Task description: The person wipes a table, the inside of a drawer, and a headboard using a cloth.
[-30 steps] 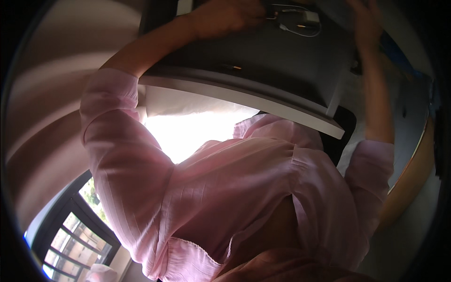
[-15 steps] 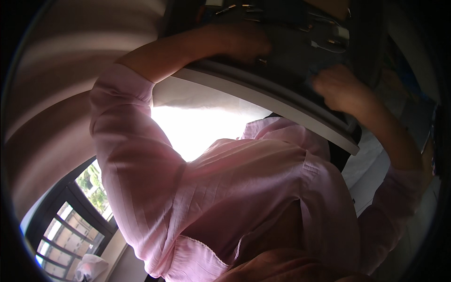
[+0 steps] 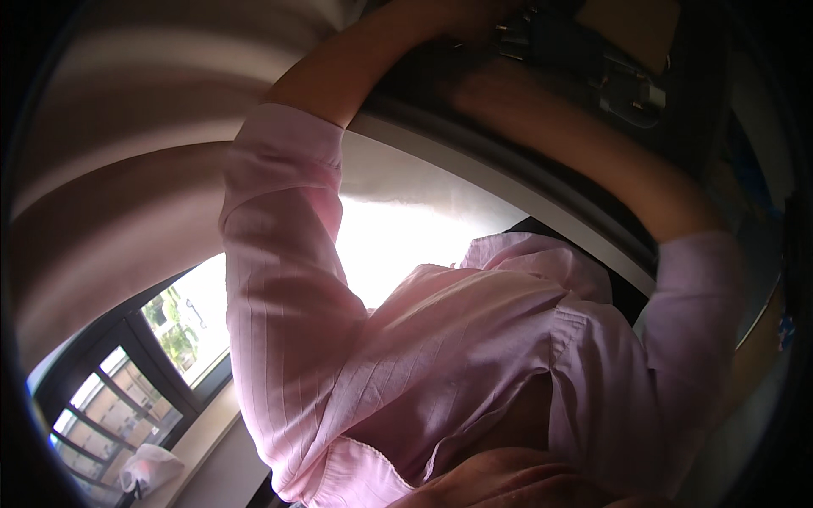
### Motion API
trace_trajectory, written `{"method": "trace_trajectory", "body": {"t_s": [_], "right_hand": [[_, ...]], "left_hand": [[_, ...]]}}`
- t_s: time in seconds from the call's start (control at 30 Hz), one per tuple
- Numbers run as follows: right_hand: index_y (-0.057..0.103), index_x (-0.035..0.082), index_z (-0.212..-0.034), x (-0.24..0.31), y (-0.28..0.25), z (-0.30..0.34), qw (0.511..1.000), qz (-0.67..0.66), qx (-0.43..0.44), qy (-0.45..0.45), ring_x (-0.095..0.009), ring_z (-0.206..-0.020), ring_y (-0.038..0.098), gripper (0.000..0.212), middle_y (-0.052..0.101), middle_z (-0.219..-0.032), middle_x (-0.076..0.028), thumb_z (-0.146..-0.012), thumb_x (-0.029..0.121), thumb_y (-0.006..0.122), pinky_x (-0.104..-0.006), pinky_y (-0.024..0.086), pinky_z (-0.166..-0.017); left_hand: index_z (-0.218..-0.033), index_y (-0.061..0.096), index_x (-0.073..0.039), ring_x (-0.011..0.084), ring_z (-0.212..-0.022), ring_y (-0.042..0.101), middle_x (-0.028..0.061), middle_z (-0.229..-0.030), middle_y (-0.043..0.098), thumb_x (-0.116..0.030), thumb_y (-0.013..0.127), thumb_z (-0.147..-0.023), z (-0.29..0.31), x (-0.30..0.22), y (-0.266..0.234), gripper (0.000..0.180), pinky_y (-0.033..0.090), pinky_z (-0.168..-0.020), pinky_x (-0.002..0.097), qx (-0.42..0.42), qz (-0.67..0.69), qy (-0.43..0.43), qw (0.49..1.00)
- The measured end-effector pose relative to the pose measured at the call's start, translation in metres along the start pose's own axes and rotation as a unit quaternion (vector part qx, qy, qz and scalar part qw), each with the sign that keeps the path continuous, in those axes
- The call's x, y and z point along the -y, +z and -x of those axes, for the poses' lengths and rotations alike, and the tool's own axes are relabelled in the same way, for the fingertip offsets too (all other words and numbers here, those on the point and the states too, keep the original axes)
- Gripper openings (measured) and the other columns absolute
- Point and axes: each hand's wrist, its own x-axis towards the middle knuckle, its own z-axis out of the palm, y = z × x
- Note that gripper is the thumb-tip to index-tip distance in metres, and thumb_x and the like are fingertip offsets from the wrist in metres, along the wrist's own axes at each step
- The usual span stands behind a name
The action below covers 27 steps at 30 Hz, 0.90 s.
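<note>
An open dark drawer [image 3: 398, 110] with a pale front edge lies across the upper part of the view. My left hand [image 3: 484, 15] is over its far left part, at the top edge of the picture, its fingers lost in shadow near small metallic items [image 3: 512, 34]. My right hand [image 3: 466, 85] reaches across the drawer's near side toward the left. Motion and darkness smear its fingers, so whether it holds anything is hidden. Farther right in the drawer lie a flat brown piece [image 3: 631, 30] and a pale plug-like piece [image 3: 654, 95] with a thin cable.
Pale curtain-like folds [image 3: 144, 102] hang at the left. Below them is a dark-framed window [image 3: 161, 356], with a white plastic bag [image 3: 151, 470] on the ledge. Bright light comes from beneath the drawer. My pink-sleeved arms frame the drawer.
My right hand has swept left across the drawer from its right front corner. My left hand has moved up and slightly right, deeper over the drawer. The view has shifted a little.
</note>
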Motion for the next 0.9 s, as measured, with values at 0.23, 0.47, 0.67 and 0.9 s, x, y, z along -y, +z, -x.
{"method": "trace_trajectory", "body": {"t_s": [0.23, 0.47, 0.67, 0.9], "right_hand": [[0.056, 0.004, -0.096, 0.000, 0.026, -0.052, 0.997, -0.019, -0.015, 0.072, -0.027, -0.081, 0.060, 0.024, 0.059, -0.087, -0.017, -0.076, 0.010, 0.046, -0.0377, 0.050, -0.065], [0.050, -0.001, -0.107, -0.011, 0.020, 0.036, 0.996, -0.046, 0.069, 0.043, -0.031, -0.090, 0.057, 0.033, 0.057, -0.094, -0.020, -0.075, 0.007, 0.048, -0.0387, 0.048, -0.075], [0.062, 0.001, -0.073, 0.009, -0.048, 0.145, 0.908, -0.042, 0.329, 0.255, -0.029, -0.081, 0.059, 0.011, 0.061, -0.081, -0.017, -0.067, 0.000, 0.053, -0.0384, 0.049, -0.071], [0.062, 0.001, -0.076, 0.017, -0.060, 0.117, 0.877, -0.027, 0.390, 0.279, -0.029, -0.084, 0.059, 0.014, 0.061, -0.084, -0.017, -0.069, 0.007, 0.051, -0.0399, 0.049, -0.070]], "left_hand": [[-0.077, 0.066, -0.003, 0.0264, -0.077, 0.062, 0.0168, -0.078, 0.062, -0.014, 0.060, -0.061, 0.006, 0.004, -0.011, 0.020, 0.048, -0.069, 0.0374, 0.015, 0.065, -0.061, 0.996], [-0.086, 0.064, -0.008, 0.0241, -0.071, 0.060, 0.0111, -0.075, 0.062, -0.016, 0.054, -0.073, -0.032, 0.040, 0.059, 0.018, 0.048, -0.064, 0.0361, -0.017, 0.154, 0.041, 0.987], [-0.087, 0.063, -0.009, 0.0216, -0.064, 0.060, 0.0100, -0.075, 0.062, -0.014, 0.057, -0.071, 0.011, 0.011, 0.020, 0.018, 0.048, -0.058, 0.0342, 0.070, 0.163, -0.015, 0.984], [-0.076, 0.065, -0.007, 0.0238, -0.064, 0.059, 0.0114, -0.072, 0.062, -0.025, 0.063, -0.066, -0.007, 0.016, 0.018, 0.021, 0.047, -0.059, 0.0353, 0.031, 0.086, 0.082, 0.992]]}}
